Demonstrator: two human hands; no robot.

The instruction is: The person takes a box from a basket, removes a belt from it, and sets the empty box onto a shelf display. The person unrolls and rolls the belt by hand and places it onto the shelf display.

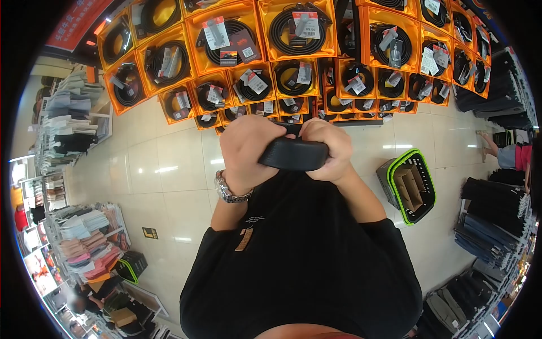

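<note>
Gripping a black strap, likely a belt (296, 155), two-handed: left hand (247, 148) closed around one end of the bent section, right hand (332, 148) closed around the other, fingers curled in, hands close together. Neither hand is wide open. Belt is held up in front of the chest, just short of the display, outside any box and not in the basket. Progress, judged from this view: belt is out and in hand, bent into a tight curve; it is neither worn nor laid down. Whether a buckle is fastened or a tag attached, cannot tell, fingers cover it.

Belt look: black, smooth and slightly glossy, probably leather or similar, broad outer face toward the camera, rounded bend, no visible print. Ends hidden.

Next out: metal watch (230, 191) on left wrist, black shirt (305, 243) with a brown tag (244, 239) on it. Ahead, rows of orange boxes (299, 59) holding coiled belts (278, 37), most with white or grey tags. Right side, on the tiled floor (147, 198), dark basket (385, 179) with green rim, brown item (407, 189) inside. Farther out, clothing racks both sides; another person (508, 155) partly visible at far right.
</note>
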